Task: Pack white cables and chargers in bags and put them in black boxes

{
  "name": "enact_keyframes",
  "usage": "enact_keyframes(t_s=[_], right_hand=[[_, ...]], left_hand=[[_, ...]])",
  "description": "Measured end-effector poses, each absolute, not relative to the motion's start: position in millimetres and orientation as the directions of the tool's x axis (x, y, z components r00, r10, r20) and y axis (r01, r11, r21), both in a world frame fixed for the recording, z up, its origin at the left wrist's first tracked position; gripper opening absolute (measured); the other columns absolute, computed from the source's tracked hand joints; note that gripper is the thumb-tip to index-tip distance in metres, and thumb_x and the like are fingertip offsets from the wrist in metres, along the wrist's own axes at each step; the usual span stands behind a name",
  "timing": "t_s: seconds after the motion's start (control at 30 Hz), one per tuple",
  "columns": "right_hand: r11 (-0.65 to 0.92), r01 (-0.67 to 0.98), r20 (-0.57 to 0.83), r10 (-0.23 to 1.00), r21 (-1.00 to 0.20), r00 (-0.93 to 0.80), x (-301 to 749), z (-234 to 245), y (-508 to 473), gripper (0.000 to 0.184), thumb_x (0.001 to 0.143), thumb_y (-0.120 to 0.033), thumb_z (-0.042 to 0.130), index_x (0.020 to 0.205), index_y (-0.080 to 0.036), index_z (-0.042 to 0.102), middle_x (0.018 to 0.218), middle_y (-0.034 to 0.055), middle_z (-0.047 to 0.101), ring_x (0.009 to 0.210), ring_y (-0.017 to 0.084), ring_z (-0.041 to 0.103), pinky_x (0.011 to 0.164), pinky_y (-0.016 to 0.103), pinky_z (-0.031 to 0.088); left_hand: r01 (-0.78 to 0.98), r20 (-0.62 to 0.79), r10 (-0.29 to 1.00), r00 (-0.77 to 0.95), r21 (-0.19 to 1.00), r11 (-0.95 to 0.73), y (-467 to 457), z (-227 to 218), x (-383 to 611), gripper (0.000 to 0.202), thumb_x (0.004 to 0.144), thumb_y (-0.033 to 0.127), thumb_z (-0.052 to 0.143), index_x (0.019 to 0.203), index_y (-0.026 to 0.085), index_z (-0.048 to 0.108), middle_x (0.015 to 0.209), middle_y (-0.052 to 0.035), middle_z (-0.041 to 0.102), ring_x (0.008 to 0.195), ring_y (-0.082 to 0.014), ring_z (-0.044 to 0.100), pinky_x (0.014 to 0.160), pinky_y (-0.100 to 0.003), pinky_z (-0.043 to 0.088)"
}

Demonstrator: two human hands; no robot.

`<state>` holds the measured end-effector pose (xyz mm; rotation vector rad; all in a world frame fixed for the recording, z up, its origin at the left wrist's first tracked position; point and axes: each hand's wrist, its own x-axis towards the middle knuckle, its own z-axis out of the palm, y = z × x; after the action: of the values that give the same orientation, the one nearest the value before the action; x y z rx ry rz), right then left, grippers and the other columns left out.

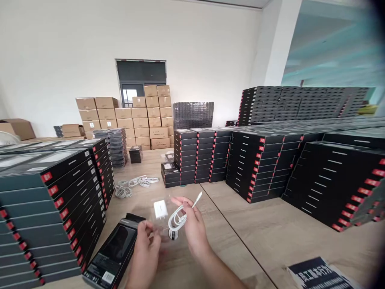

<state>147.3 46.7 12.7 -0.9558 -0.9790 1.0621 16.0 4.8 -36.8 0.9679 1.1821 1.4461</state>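
Note:
My right hand (pixel 195 225) is closed around a coiled white charging cable (pixel 173 220), and one plug of it points up and to the right past my fingers. My left hand (pixel 147 245) pinches the edge of clear plastic packaging (pixel 164 228), whose exact shape is hard to make out. In or behind that plastic shows a white charger plug (pixel 160 209), prongs downward. A round black-and-white label (pixel 173 234) appears below the cable. Close to my left hand, an open black retail box (pixel 116 251) lies on the wooden table (pixel 228 245).
Several coiled white cables (pixel 136 182) lie farther back. Tall stacks of black boxes (pixel 72 200) stand at the left, with more black boxes (pixel 255 164) at the right. Brown cartons (pixel 132 120) are piled by the wall. A printed sheet (pixel 319 275) lies front right.

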Motion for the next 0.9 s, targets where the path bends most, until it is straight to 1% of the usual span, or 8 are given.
enact_keyframes(t_s=[0.13,0.27,0.37,0.47,0.53,0.6,0.73,0.9], right_hand=[[0.348,-0.046,0.339,0.931,-0.937,0.133,136,3,41,0.04,0.093,-0.047,0.047,0.115,-0.022,0.069,0.127,0.0083,0.067,0.123,0.026,0.054,0.105,0.039,0.04],[0.492,0.202,0.503,0.864,-0.847,0.003,130,-14,39,0.043,0.095,-0.042,0.044,0.131,-0.026,0.06,0.145,0.0065,0.051,0.137,0.025,0.04,0.117,0.044,0.027],[0.528,0.25,0.506,0.849,-0.812,-0.15,128,-19,40,0.046,0.093,-0.04,0.048,0.137,-0.029,0.054,0.152,0.0044,0.042,0.143,0.025,0.031,0.119,0.046,0.02],[0.385,0.019,0.368,0.894,-0.923,-0.253,134,-17,45,0.052,0.091,-0.043,0.047,0.142,-0.03,0.048,0.151,0.0041,0.043,0.142,0.025,0.034,0.117,0.046,0.025],[0.207,-0.182,0.253,0.926,-0.961,-0.28,141,-15,52,0.058,0.089,-0.051,0.046,0.143,-0.027,0.047,0.14,0.0085,0.057,0.13,0.027,0.051,0.108,0.046,0.038],[0.065,-0.266,0.141,0.951,-0.962,-0.277,150,-13,59,0.064,0.087,-0.06,0.047,0.139,-0.023,0.051,0.118,0.0118,0.07,0.107,0.027,0.065,0.093,0.044,0.049],[0.032,-0.139,0.08,0.931,-0.99,-0.356,162,-9,62,0.056,0.081,-0.057,0.064,0.122,-0.018,0.065,0.104,0.0109,0.073,0.092,0.026,0.067,0.081,0.039,0.051],[0.283,0.013,0.249,0.862,-0.959,-0.442,156,2,53,0.038,0.087,-0.045,0.06,0.113,-0.018,0.07,0.098,0.0071,0.073,0.093,0.024,0.064,0.083,0.034,0.048]], left_hand=[[-0.477,-0.025,0.975,-0.221,0.875,-0.086,6,-33,25,0.074,0.075,0.046,0.073,0.134,0.031,0.032,0.115,-0.0086,0.059,0.101,-0.0257,0.065,0.076,-0.038,0.057],[-0.668,-0.078,0.984,-0.163,0.742,-0.051,5,-29,22,0.059,0.073,0.04,0.078,0.124,0.025,0.051,0.125,-0.0113,0.059,0.109,-0.0266,0.062,0.085,-0.039,0.056],[-0.714,-0.103,0.982,-0.16,0.699,-0.043,5,-24,14,0.046,0.069,0.034,0.082,0.108,0.021,0.061,0.115,-0.0098,0.067,0.097,-0.023,0.067,0.08,-0.036,0.056],[-0.709,-0.096,0.981,-0.17,0.703,-0.054,5,-17,6,0.039,0.066,0.031,0.084,0.096,0.02,0.061,0.103,-0.0062,0.071,0.089,-0.0205,0.069,0.079,-0.035,0.055],[-0.699,-0.086,0.982,-0.167,0.713,-0.056,6,-13,3,0.038,0.065,0.033,0.085,0.091,0.021,0.06,0.102,-0.0049,0.072,0.09,-0.0209,0.069,0.08,-0.036,0.055],[-0.678,-0.069,0.986,-0.151,0.733,-0.052,6,-11,1,0.037,0.065,0.034,0.085,0.089,0.021,0.06,0.104,-0.0047,0.073,0.092,-0.0213,0.069,0.082,-0.037,0.055],[-0.633,-0.035,0.995,-0.098,0.773,-0.035,4,-10,1,0.039,0.065,0.036,0.084,0.092,0.022,0.06,0.104,-0.0052,0.072,0.094,-0.0209,0.068,0.084,-0.035,0.053],[-0.537,-0.002,0.987,-0.163,0.839,-0.087,3,-14,7,0.036,0.068,0.038,0.081,0.092,0.02,0.062,0.102,-0.0059,0.073,0.092,-0.0213,0.067,0.082,-0.033,0.051]])
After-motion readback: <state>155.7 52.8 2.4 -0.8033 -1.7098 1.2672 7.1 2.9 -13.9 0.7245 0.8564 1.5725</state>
